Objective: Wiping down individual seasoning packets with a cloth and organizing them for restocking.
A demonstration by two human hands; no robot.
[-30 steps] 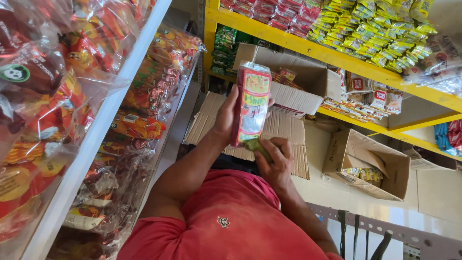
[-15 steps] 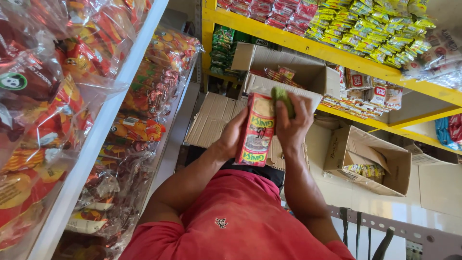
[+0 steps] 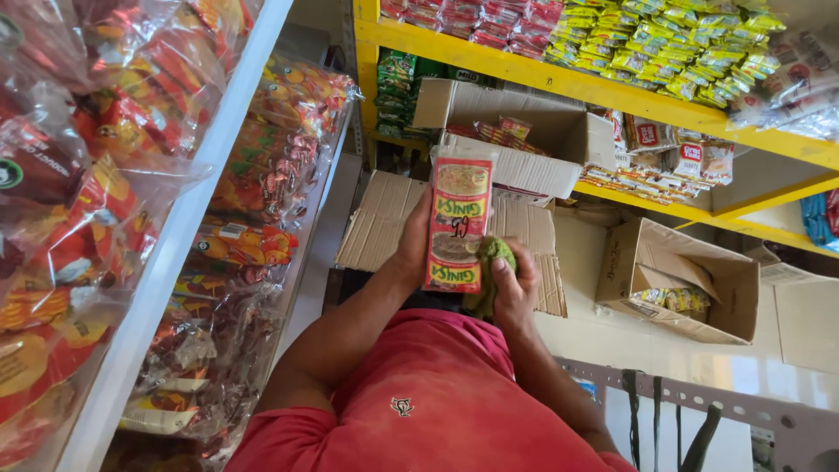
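My left hand [image 3: 414,241] grips a tall red and yellow noodle packet [image 3: 459,210] by its left edge and holds it upright in front of my red shirt. A green cloth [image 3: 495,253] is bunched in my right hand [image 3: 517,287], which presses it against the packet's lower right side. Both forearms reach up from the bottom of the head view. The packet's printed face is turned toward me.
A white shelf [image 3: 188,227] on the left carries clear bags of snack packs. Yellow shelving [image 3: 559,80] at the top holds rows of small packets. An open carton [image 3: 524,131] sits behind the packet, flattened cardboard [image 3: 376,223] lies on the floor, and another open box [image 3: 677,275] stands at the right.
My right hand with the cloth went from below the packet up to its top, then back down to its lower right. The packet dropped slightly and turned in my left hand.
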